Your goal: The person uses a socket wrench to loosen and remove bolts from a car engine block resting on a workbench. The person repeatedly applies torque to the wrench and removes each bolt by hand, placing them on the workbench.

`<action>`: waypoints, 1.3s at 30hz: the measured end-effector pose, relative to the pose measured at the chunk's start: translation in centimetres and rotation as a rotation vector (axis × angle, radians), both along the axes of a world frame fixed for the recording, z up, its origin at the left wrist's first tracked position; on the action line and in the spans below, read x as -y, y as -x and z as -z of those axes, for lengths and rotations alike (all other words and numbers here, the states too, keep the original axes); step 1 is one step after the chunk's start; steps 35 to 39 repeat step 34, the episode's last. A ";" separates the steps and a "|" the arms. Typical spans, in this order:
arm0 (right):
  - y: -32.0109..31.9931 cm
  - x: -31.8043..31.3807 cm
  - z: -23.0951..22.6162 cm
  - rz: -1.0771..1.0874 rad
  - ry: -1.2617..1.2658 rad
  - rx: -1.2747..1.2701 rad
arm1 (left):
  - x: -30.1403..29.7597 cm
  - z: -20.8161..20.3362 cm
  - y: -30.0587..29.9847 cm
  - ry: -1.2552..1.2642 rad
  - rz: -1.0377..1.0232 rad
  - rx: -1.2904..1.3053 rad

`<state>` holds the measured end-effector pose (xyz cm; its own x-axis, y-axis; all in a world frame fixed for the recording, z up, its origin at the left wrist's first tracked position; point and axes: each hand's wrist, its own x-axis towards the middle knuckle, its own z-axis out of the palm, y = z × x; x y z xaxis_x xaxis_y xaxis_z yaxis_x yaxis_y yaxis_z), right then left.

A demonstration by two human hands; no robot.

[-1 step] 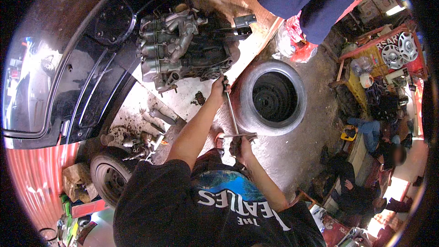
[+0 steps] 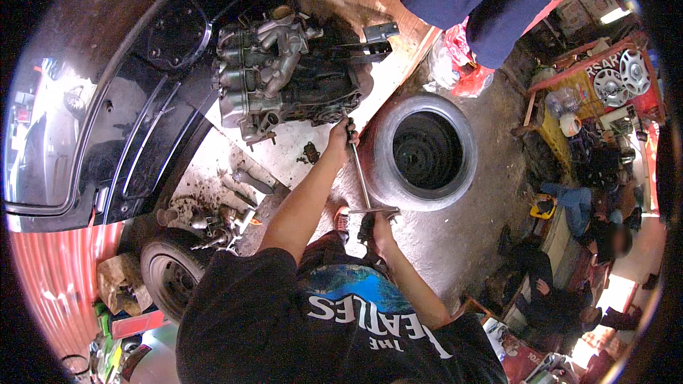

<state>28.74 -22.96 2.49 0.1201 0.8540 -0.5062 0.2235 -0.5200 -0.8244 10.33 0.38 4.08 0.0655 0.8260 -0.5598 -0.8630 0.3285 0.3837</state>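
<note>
My left hand is wrapped tight around the far end of a long T-handle wrench, fingers closed on the shaft just where it meets the engine, steadying the tip so it stays seated. My right hand is closed low on the same wrench, right under its crossbar, placed there, I judge, for leverage. The shaft runs from my lap at 6 o'clock up toward 12, one hand at each end so the long tool cannot wander.

The engine lies on its side on a pale board at 12 o'clock from my hands, its grey metal intake pipes turned toward 10. A bare tyre lies flat on the dirt floor just to 3 o'clock of the wrench, close beside the board. Loose bolts and greasy parts are scattered at 9 o'clock, within reach, and a wheel lies at 8. A dark car body curves past at 10. Another person's legs in blue trousers stand at 1 o'clock.
</note>
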 end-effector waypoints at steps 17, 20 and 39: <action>-0.4 -2.6 -1.1 0.227 0.590 -1.037 | -1.5 -0.3 1.2 0.022 0.054 -0.009; 0.1 -1.9 -3.7 0.060 0.302 -0.414 | -1.4 0.0 1.3 0.022 0.066 -0.008; -0.7 -3.3 -0.6 -0.458 -0.284 0.216 | -1.4 -0.2 1.1 -0.002 0.037 0.019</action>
